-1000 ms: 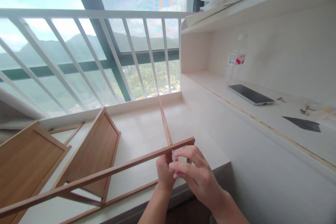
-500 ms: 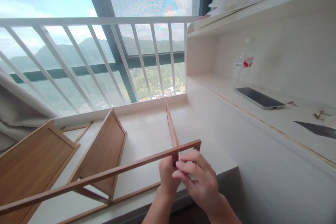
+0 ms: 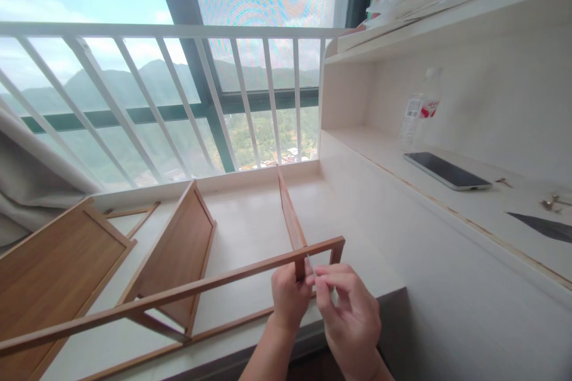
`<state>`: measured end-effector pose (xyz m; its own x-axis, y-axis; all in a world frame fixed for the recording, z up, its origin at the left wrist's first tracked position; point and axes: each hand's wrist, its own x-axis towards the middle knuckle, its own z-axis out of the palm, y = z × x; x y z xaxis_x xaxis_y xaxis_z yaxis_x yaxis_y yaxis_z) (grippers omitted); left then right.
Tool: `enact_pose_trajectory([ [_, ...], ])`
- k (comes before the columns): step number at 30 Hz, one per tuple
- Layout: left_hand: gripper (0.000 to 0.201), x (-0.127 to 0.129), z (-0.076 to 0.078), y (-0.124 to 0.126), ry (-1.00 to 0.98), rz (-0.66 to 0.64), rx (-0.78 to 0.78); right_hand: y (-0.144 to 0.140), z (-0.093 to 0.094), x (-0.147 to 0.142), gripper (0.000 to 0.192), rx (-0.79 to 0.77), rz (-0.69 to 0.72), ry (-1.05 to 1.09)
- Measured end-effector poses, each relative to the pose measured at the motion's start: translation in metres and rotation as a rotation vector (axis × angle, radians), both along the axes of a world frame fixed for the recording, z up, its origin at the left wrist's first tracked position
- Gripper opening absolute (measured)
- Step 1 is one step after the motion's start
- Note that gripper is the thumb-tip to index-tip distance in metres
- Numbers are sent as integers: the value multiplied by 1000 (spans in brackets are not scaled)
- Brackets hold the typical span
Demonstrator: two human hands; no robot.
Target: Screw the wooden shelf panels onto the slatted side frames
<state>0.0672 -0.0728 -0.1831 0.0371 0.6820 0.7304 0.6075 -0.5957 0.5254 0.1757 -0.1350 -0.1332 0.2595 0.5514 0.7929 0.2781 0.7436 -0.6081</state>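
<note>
**Both hands at the near corner of a wooden rack frame**

White barred window railing spans the back, hills behind the glass. Pale white wood-grain desk runs along under it, with a raised pale built-in shelf unit on the right.

Brown bamboo shelf rack frame lies on its side across the desk, long rail slanting from lower left up to a near corner by the hands; two flat brown panels tilt up on the left, a thin slat runs back toward the window.

Left hand is closed round the short upright post at the frame's joint, clamped on it. Right hand sits just beside, touching the left, fingertips pinched on a small thin silvery tool whose tip meets the joint; too small to tell what kind.

On the shelf, well apart from the hands: clear plastic water bottle upright, black flat smartphone lying just in front of it, dark flat scrap and small metal screws further right.
</note>
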Motion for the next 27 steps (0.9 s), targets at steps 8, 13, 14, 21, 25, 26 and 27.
enact_pose_trajectory([
  [8,36,2,-5,5,-21,12,14,-2,-2,-22,17,-322,286,745],
  [13,40,0,-9,7,15,40,10,-9,13,-26,28,-477,384,1007],
  [14,40,0,-9,8,23,46,13,-10,16,-26,29,-493,394,1031],
  [21,39,0,-3,5,17,77,64,-12,26,-25,34,-563,467,1128],
  [25,36,0,3,3,-34,17,4,-11,23,-20,36,-607,541,1196],
  [26,36,0,5,3,-43,-6,-12,-10,21,-19,37,-622,564,1212],
  [27,35,0,6,2,-53,-23,-23,-9,19,-18,38,-635,583,1229],
])
